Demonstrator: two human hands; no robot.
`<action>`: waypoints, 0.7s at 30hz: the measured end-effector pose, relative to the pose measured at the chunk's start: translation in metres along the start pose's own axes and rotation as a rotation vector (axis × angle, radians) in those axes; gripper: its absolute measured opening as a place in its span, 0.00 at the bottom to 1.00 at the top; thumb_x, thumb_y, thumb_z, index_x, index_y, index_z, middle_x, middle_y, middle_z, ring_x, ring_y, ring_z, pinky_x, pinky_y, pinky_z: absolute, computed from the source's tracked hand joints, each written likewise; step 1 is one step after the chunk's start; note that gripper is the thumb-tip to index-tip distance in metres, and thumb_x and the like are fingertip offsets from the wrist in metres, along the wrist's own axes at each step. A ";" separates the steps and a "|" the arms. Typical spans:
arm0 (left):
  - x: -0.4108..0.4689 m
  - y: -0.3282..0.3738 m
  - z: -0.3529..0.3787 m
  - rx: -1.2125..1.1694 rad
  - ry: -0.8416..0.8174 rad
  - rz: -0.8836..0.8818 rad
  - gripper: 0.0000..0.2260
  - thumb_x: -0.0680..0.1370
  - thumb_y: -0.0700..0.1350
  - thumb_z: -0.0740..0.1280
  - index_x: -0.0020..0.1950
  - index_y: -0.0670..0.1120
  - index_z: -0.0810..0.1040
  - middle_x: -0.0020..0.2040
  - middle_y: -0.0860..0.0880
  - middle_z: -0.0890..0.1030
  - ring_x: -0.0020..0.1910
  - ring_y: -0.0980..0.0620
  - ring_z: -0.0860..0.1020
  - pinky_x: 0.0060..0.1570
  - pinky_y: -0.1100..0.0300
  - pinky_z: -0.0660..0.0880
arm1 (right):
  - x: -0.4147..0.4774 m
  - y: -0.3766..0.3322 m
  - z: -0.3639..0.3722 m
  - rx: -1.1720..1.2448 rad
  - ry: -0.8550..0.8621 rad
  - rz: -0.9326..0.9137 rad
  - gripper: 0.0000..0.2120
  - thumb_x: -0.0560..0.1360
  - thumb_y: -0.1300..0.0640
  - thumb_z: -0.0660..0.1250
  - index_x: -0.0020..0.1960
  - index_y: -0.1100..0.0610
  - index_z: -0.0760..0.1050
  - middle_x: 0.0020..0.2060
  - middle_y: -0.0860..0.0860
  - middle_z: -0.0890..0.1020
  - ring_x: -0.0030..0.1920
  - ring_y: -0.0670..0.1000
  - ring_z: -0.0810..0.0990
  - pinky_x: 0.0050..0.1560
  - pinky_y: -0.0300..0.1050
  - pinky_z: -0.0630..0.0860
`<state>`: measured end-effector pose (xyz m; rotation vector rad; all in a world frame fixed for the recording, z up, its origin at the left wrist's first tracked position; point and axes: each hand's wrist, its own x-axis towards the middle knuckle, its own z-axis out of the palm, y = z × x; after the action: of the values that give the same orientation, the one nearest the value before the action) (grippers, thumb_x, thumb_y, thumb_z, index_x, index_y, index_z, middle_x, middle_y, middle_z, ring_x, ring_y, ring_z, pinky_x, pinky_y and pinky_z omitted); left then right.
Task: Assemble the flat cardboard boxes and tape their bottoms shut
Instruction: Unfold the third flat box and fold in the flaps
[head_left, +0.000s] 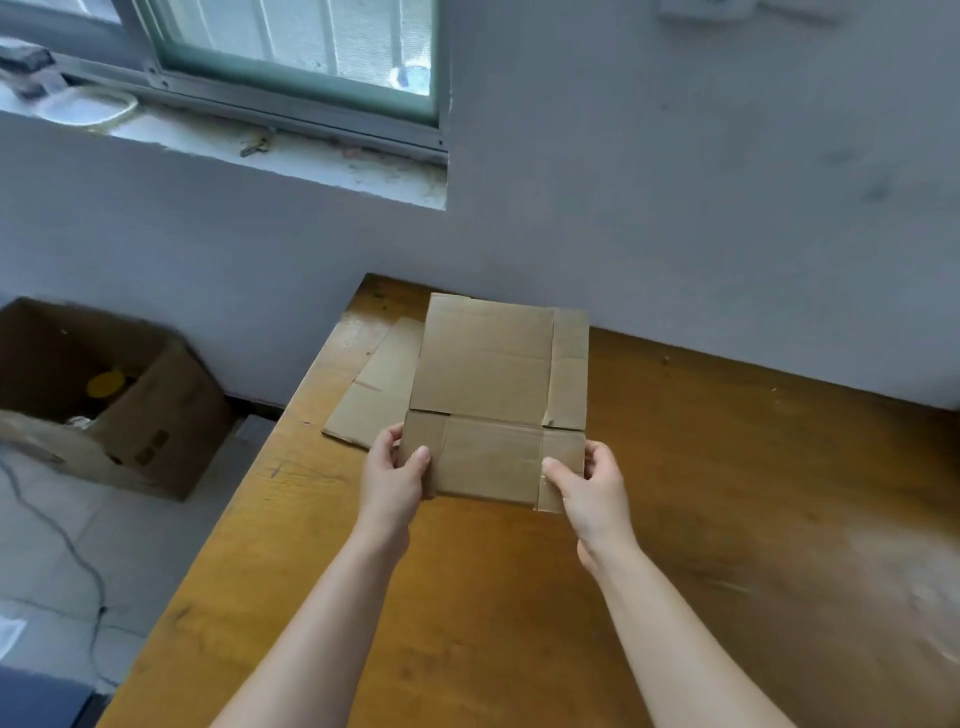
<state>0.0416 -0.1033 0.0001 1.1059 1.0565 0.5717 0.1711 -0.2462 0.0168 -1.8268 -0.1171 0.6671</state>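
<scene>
Left hand: pinches near left flap of box.
Right hand: pinches near right flap.
Tip: squeeze your hands inward so the creases pop square.

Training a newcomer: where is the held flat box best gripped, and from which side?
The flat cardboard box is thin and flattened, so pinch its near flap's two outer corners from the near edge, thumbs on top, as the left hand and right hand do.

Flattened box on table, open carton left
</scene>
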 end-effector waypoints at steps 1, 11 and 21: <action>-0.012 -0.003 0.009 -0.009 -0.009 0.008 0.11 0.81 0.35 0.62 0.59 0.49 0.73 0.51 0.48 0.80 0.46 0.51 0.77 0.40 0.55 0.76 | -0.006 0.001 -0.014 0.021 0.003 0.002 0.18 0.76 0.60 0.69 0.63 0.53 0.69 0.53 0.48 0.80 0.51 0.47 0.79 0.51 0.44 0.78; -0.164 -0.050 0.120 -0.034 0.006 0.020 0.10 0.81 0.36 0.62 0.59 0.49 0.71 0.48 0.51 0.79 0.42 0.54 0.75 0.34 0.60 0.71 | -0.062 0.036 -0.185 0.016 0.000 -0.063 0.24 0.78 0.56 0.69 0.71 0.55 0.66 0.61 0.49 0.77 0.57 0.48 0.76 0.56 0.42 0.75; -0.269 -0.087 0.188 0.005 -0.048 0.006 0.10 0.81 0.36 0.62 0.60 0.48 0.72 0.52 0.48 0.79 0.44 0.53 0.76 0.31 0.64 0.73 | -0.118 0.073 -0.304 0.019 0.083 -0.036 0.19 0.78 0.58 0.68 0.66 0.56 0.68 0.59 0.52 0.79 0.57 0.52 0.78 0.56 0.47 0.78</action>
<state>0.0855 -0.4375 0.0389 1.1217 1.0144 0.5451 0.2058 -0.5753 0.0596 -1.8269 -0.0879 0.5649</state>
